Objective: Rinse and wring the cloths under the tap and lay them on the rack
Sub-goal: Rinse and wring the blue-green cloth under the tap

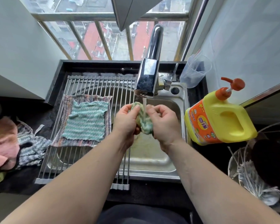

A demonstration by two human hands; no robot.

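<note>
Water runs from the chrome tap (148,78) onto a bunched green-and-white cloth (144,122) over the steel sink (152,157). My left hand (126,120) grips the cloth's left side and my right hand (164,122) grips its right side. On the roll-up rack (94,84) across the sink's left half lies a striped multicolour cloth (61,139) spread flat, with a green zigzag cloth (86,122) flat on top of it.
A heap of more cloths lies on the dark counter at the left: pink (3,143), blue-white (31,147). A yellow detergent jug (220,118) with an orange pump stands right of the sink, a clear measuring cup (195,71) behind it, wire baskets (255,172) at the far right.
</note>
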